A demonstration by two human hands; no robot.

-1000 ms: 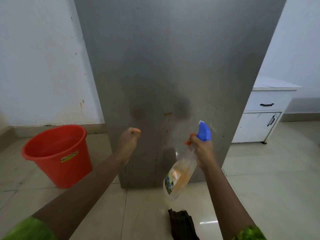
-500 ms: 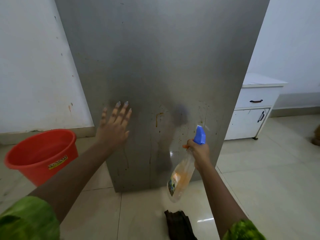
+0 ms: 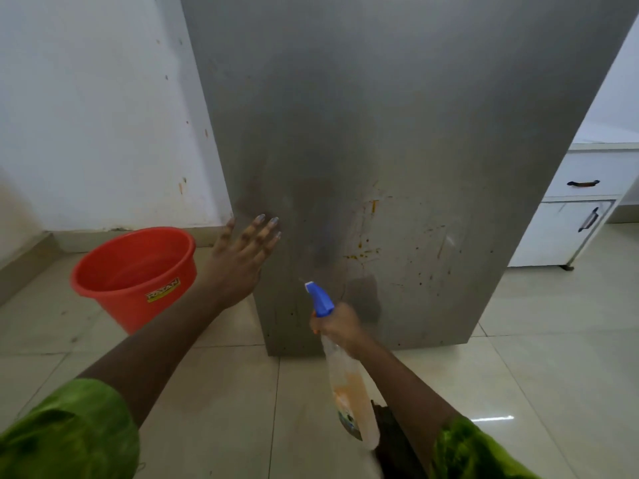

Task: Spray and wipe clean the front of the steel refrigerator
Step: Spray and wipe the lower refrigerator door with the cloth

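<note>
The person's left hand (image 3: 238,261) is reaching out flat to the lower left edge of the tall, brushed-steel refrigerator front (image 3: 397,133). Its fingers (image 3: 257,224) are lying straight and slightly spread, holding nothing. The tips are sitting right at the steel, though I cannot tell whether they are actually pressing on it.

The right hand (image 3: 340,328) is gripping a clear plastic spray bottle with orange liquid (image 3: 349,385). Its fingers are curling tightly round the neck, just under the blue trigger head (image 3: 320,299). The nozzle is pointing up at the steel, and the bottle's body is hanging down along the forearm. The back of the hand is hiding the trigger, so I cannot tell if it is being squeezed.

The refrigerator is standing on the pale tiled floor (image 3: 536,357) directly ahead of the person. Orange-yellow splashes and dark specks are showing on its lower part, above and to the right of the bottle.

A round red plastic bucket (image 3: 117,305) is sitting on the floor to the left, beside the refrigerator's corner and behind the left forearm. A dark crumpled cloth (image 3: 394,440) is lying on the tiles below the bottle, partly hidden by the bottle and the right arm. A white cabinet with dark handles (image 3: 560,233) is standing to the right, and a stained white wall (image 3: 86,115) is running behind the bucket. Green sleeves (image 3: 69,433) are covering both upper arms.
</note>
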